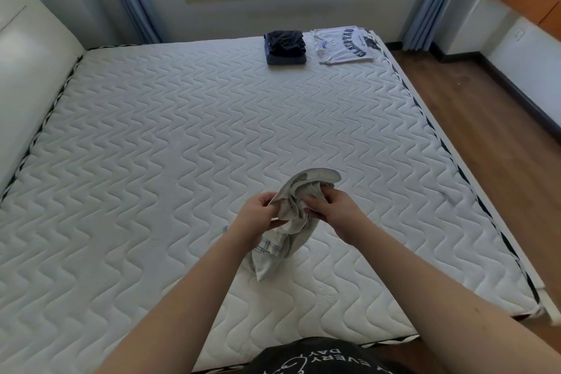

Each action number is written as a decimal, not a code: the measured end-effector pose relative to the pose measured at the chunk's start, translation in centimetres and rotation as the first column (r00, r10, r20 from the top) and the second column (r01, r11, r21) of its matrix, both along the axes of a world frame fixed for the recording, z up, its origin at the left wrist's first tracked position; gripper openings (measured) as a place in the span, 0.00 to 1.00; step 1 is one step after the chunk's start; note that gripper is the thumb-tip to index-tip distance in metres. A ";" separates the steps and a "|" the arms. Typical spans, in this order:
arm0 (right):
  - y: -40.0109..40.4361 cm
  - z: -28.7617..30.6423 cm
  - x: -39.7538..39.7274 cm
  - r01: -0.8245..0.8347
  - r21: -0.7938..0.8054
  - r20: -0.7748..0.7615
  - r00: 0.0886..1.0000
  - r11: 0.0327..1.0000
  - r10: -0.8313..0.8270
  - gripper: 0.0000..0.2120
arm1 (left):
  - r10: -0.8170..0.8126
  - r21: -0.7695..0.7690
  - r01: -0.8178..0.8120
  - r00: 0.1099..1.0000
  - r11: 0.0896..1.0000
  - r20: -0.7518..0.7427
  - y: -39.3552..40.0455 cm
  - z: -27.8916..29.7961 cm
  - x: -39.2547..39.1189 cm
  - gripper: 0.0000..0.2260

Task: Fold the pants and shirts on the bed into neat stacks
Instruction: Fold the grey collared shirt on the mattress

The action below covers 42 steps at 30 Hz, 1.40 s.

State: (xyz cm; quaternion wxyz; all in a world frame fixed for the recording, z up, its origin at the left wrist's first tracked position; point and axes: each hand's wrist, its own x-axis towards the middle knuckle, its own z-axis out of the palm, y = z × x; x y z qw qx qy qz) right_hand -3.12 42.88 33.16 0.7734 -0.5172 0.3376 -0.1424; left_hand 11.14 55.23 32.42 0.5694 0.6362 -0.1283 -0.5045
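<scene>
Currently both hands hold one crumpled pale garment above the near middle of the bed. Left hand has its fingers curled round a bunched edge on its side; right hand pinches the cloth opposite, fingers tucked into the folds. Both grips closed on fabric, neither slack. The garment's top flares up past the knuckles; its lower part hangs down between the forearms, and a checked blue-and-white panel shows near the left wrist. Whether the tail touches the mattress I cannot tell. Cannot tell either if it is a shirt or pants; the bundle is too wadded. At the far right corner of the bed sit two finished piles: a dark stack of folded clothes, and just beside it, nearer the edge, a white shirt with dark lettering, folded flat. The two are close but seem not to touch. No other loose clothes visible on the mattress, so my reading is that this is the last piece, or nearly so. Step in hand: sorting out the bundle, finding an edge or seam before any fold begins. Next move probably calls for the hands to part and shake the cloth open, then lay it flat on the bare quilting ahead. Room enough there. Risk: an inside-out or twisted piece would need righting first.
</scene>
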 end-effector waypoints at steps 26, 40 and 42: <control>-3.1 -3.1 -4.9 -0.029 -0.159 -0.274 0.962 0.987 -0.016 0.07 | 0.021 0.232 -0.117 0.925 0.966 0.379 2.5 -4.0 1.9 0.08; -4.0 -6.6 -8.1 0.106 -0.148 -0.331 0.931 0.983 -0.150 0.12 | 0.063 0.281 -0.156 0.947 0.947 0.314 6.1 -6.5 1.6 0.11; -4.3 -7.1 -8.3 0.144 -0.152 -0.345 0.919 0.978 -0.189 0.12 | 0.052 0.281 -0.162 0.931 0.946 0.360 6.5 -6.9 1.7 0.08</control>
